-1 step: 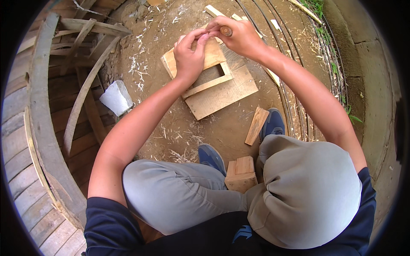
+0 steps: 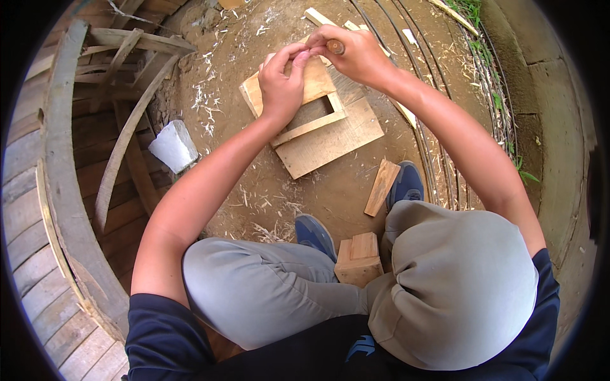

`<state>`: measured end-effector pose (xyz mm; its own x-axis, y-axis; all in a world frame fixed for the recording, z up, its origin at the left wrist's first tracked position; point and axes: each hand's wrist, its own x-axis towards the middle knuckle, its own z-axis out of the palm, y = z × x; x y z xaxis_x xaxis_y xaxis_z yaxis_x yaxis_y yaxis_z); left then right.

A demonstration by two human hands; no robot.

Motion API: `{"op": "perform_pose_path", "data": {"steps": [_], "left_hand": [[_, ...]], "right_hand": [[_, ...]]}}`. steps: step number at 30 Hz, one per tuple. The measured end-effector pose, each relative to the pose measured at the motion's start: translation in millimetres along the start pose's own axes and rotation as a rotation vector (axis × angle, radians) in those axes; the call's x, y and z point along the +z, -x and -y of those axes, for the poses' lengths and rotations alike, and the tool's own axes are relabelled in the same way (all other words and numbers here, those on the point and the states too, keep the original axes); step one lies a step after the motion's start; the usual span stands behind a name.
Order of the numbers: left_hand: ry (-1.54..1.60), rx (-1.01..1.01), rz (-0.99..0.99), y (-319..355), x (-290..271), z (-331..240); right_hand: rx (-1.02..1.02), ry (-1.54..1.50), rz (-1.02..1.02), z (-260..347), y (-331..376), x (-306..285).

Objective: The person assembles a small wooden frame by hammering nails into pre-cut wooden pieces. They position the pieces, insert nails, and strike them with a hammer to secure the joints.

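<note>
A small wooden box lies on the ground ahead of me, partly roofed by a flat panel, with a rectangular opening towards me. Under its near side sticks out a flat wooden board. My left hand is over the box's far part, thumb and fingertips pinched together; what they hold is too small to make out. My right hand is closed round a wooden tool handle, whose rounded end shows while the rest is hidden. The fingertips of both hands meet.
Between my feet stands a wooden block, and a wood offcut leans by my right shoe. A whitish stone block sits at left near a curved wooden frame. Dark cables run along the right; shavings litter the dirt.
</note>
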<state>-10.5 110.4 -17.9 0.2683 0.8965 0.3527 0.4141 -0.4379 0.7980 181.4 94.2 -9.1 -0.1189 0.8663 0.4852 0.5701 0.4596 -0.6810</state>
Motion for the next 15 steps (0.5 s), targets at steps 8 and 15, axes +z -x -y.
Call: {"op": "perform_pose_path", "data": {"steps": [8, 15], "left_hand": [[0.003, 0.046, 0.015, 0.0, 1.5, 3.1], [-0.033, 0.074, 0.053, -0.6, -0.9, -0.1]], "right_hand": [[0.008, 0.034, 0.004, -1.1, 6.6, 0.2], [-0.118, 0.057, 0.000, -8.9, 4.5, 2.7]]}}
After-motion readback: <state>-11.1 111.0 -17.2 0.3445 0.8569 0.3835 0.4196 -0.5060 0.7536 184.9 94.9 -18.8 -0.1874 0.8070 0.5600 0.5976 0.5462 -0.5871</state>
